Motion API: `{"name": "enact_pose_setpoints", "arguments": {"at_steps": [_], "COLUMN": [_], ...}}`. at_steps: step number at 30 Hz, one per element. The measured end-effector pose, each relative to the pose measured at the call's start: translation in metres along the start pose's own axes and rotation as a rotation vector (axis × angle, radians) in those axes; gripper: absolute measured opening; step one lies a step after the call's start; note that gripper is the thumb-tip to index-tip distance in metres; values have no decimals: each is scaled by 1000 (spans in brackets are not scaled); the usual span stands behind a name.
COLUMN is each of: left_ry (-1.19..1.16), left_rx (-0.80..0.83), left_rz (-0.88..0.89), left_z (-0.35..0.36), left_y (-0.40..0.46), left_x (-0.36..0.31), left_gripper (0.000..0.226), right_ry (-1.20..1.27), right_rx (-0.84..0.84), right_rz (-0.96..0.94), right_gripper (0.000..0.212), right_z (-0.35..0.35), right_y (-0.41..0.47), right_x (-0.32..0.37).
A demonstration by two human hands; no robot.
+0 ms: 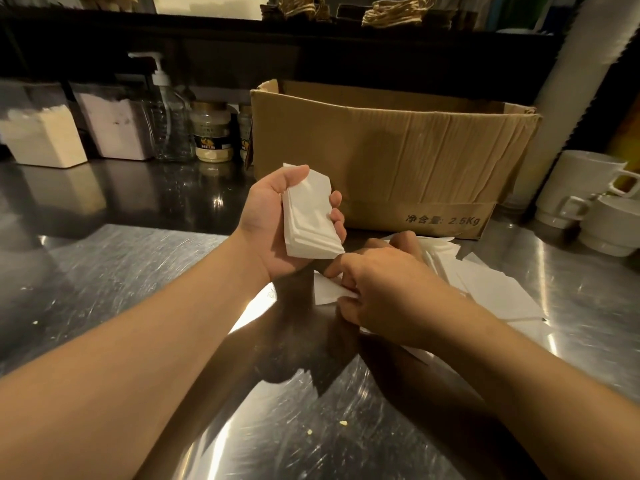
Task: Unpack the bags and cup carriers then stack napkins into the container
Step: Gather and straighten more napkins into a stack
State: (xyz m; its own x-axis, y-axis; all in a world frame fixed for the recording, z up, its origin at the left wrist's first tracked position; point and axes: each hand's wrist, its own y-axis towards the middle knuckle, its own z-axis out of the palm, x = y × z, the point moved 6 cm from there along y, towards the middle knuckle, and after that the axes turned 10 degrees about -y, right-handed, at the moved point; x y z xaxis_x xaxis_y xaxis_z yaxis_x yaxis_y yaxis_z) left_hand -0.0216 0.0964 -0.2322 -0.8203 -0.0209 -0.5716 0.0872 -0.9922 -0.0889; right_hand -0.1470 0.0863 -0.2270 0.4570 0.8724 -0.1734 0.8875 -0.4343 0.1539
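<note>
So basically the steel counter [114,278] fills most of the shot, scratched up w/ a few crumbs near the front edge. Biggest thing on it is the cardboard box [391,157], open top, sitting toward the back edge, a bit right of center, w/ printed text on its lower right side. Right of the box there's a stack of white mugs [585,199] by the counter's right edge. Along the back left: two clear tubs of powder [45,140], a pump bottle [166,109] and a jar [212,131] w/ a dark label, all lined up close together. Dark shelf above has twine-looking bundles [398,10], too blurry to say more. Loose napkins [495,292] are scattered flat on the counter just in front of the box's right half, overlapping each other. Left hand [277,220] is raised above the counter in front of the box, palm up, thumb and fingers wrapped around a neat napkin stack [308,216], edges a bit stepped. Right hand [377,285] is palm down on the loose pile, fingers curled and pinching a single napkin [327,289] at the pile's left end, just under the left hand. Whether there's more than one sheet in that pinch, can't tell.
</note>
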Motion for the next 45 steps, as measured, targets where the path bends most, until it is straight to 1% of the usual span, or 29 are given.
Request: {"name": "enact_pose_setpoints", "arguments": {"at_steps": [6,8,13,18,20,22,24,26,27,30,32,35,37,39,43,45], "left_ry": [-34,-50,-67,-87,-76,-64,-54,-52,-50,-19,6,9,4,1,2,3], "left_rx": [-18,-26,-46,-34,-25,-17,-6,8,14,24,39,55,51,47,38,31], "left_rz": [29,38,47,15,7,-1,-5,-13,-15,-15,-18,-28,-23,-16,-8,-6], "left_z": [-1,-1,-2,-1,-1,0,2,4,4,5,6,6,5,4,4,3], "left_y": [-1,-2,-1,-2,-2,-2,-2,-3,-3,-3,-3,-3,-3,-3,-4,-4], "left_x": [-3,-5,-6,-5,-5,-4,-3,-2,-2,-1,-2,-2,-2,-3,-5,-6], "left_gripper": [47,46,48,48,50,52,51,51,52,56,56,57,57,57,54,53], "right_ry": [32,58,39,40,53,12,-13,-23,-19,13,85,348,487,590,722,771], "right_rx": [20,37,-15,16,-3,-54,-70,-43,-31,-84,-140,-164,-171,-166,-215,-216], "right_rz": [50,57,66,108,131,148,168,194,208,235,263,333,380,421,450,452], "right_gripper": [58,60,50,54,47,42,46,51,50,27,18,6,10,7,15,15], "right_z": [2,3,-3,-2,-3,-7,-8,-7,-6,-8,-9,-8,-8,-8,-10,-12], "right_y": [1,1,-2,-3,-3,-4,-5,-5,-4,-4,-6,-7,-6,-6,-8,-8], "right_x": [-1,-1,-6,-10,-12,-14,-15,-16,-17,-22,-27,-37,-44,-50,-57,-57]}}
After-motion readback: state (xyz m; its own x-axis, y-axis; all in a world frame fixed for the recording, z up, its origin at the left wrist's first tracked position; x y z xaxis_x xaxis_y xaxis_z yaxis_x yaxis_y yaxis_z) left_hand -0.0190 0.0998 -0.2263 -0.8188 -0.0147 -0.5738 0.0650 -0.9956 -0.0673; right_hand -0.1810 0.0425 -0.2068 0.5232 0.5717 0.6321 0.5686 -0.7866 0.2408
